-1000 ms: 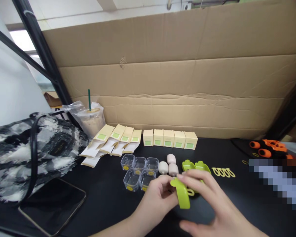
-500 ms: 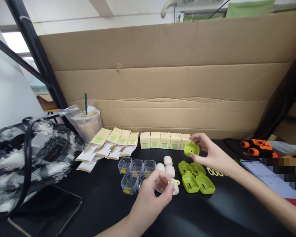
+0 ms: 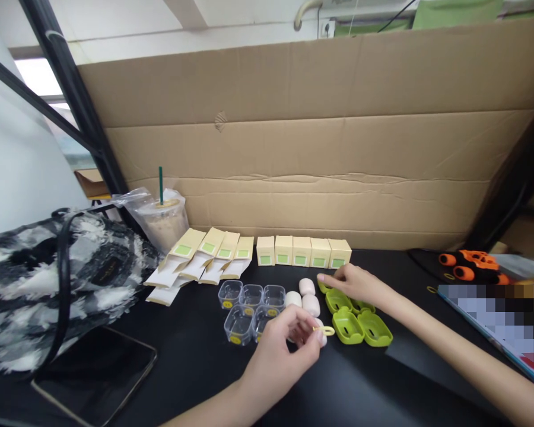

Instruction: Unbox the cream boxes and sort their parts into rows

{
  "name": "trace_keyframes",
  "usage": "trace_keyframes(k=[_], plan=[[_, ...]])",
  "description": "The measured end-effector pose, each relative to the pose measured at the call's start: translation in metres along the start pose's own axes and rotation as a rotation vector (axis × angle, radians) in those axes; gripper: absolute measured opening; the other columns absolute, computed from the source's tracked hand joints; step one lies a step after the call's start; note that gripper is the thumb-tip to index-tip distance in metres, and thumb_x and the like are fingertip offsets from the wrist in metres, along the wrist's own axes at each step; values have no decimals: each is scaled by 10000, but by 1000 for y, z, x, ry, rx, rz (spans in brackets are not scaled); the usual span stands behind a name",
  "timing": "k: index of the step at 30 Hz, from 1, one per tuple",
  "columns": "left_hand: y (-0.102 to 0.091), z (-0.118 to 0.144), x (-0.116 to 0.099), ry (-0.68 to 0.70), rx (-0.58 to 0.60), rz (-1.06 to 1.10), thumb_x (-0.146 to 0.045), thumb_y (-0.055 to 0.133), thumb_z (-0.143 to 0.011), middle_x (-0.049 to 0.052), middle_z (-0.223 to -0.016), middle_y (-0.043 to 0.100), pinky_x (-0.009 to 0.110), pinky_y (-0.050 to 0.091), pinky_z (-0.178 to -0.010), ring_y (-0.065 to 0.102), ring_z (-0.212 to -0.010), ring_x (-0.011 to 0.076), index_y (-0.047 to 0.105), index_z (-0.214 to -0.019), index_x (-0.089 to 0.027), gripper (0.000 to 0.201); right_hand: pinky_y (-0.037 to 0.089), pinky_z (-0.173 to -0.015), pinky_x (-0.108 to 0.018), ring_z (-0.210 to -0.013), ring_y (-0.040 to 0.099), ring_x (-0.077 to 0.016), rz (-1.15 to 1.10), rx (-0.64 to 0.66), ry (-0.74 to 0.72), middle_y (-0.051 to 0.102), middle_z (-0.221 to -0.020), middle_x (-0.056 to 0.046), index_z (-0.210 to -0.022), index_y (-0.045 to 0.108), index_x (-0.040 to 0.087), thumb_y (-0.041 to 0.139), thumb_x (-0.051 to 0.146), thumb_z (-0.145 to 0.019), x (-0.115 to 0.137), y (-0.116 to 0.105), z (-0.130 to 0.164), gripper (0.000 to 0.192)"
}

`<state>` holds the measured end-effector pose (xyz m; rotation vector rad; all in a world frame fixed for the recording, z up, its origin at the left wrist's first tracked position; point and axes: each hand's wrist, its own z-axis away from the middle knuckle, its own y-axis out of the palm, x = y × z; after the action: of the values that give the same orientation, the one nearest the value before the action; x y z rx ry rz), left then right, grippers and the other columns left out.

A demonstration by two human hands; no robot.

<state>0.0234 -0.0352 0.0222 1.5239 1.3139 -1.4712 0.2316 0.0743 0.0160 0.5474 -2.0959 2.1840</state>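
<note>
My left hand (image 3: 289,344) pinches a small pale yellow loop (image 3: 326,331) between thumb and fingertips, above the white and pinkish rounded pieces (image 3: 311,305). My right hand (image 3: 355,281) grips a green cup-shaped case (image 3: 323,287) low at the table, behind several matching green cases (image 3: 347,328) with slotted bottoms. Its fingers hide most of that case. To the left of the rounded pieces stand several clear square cups (image 3: 239,326) with yellow stickers, some partly covered by my left hand.
Small cream boxes (image 3: 283,251) stand in a row at the back, beside opened flat boxes (image 3: 184,249). At the left are a drink cup (image 3: 164,228), a plaid bag (image 3: 102,261) and a dark tablet (image 3: 95,376). An orange toy car (image 3: 476,264) and a phone (image 3: 476,320) lie right.
My right hand has lowered the green case from the air to the table behind the others, moving slightly left. My left hand still pinches the loop. The view has shifted slightly.
</note>
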Motion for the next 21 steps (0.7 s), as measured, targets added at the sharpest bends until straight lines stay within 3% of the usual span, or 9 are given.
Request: trace_keyframes(k=[4,8,11,14,17,21], plan=[[-1,0,2,-2,-6,-6,-288,553,-780,12,-699,572,272,413,-642,523,-647,135,524,-775,-167,124,492,-622,-298,-593,597,-120,28,-19,-14,621,-661,24,-769,620,155,449,519,-918,3,-3,5,429],[-2,-1,5,-8,-4,19,-306,553,-788,15,-689,577,280,419,-634,534,-640,140,524,-783,-167,141,463,-580,-332,-583,635,-203,12,-94,-78,627,-555,-34,-630,632,185,356,592,-905,8,-11,12,563],[-2,-3,7,-27,-1,71,-313,568,-780,11,-680,568,275,421,-614,528,-630,134,523,-779,-166,154,481,-721,-386,-785,669,-261,-14,-191,-198,704,-831,-103,-803,672,180,370,502,-919,17,-24,29,456],[-1,-3,8,-62,36,124,-311,596,-765,15,-702,568,264,426,-595,525,-628,124,525,-783,-155,172,450,-889,-320,-1018,609,-202,-62,-173,-447,660,-1093,-55,-1059,621,232,469,385,-894,30,-36,59,271],[1,-2,7,-98,120,205,-318,637,-741,6,-696,555,255,442,-595,527,-623,112,503,-787,-149,221,486,-816,-271,-947,617,-161,-111,-67,-761,661,-1044,-22,-1165,559,273,532,204,-838,43,-37,90,335],[6,-1,10,-98,185,289,-315,706,-704,-27,-664,526,212,441,-586,505,-580,67,443,-735,-159,307,517,-728,-320,-851,629,-203,-64,-143,-821,662,-952,-49,-1164,561,246,550,125,-774,52,-23,110,408]])
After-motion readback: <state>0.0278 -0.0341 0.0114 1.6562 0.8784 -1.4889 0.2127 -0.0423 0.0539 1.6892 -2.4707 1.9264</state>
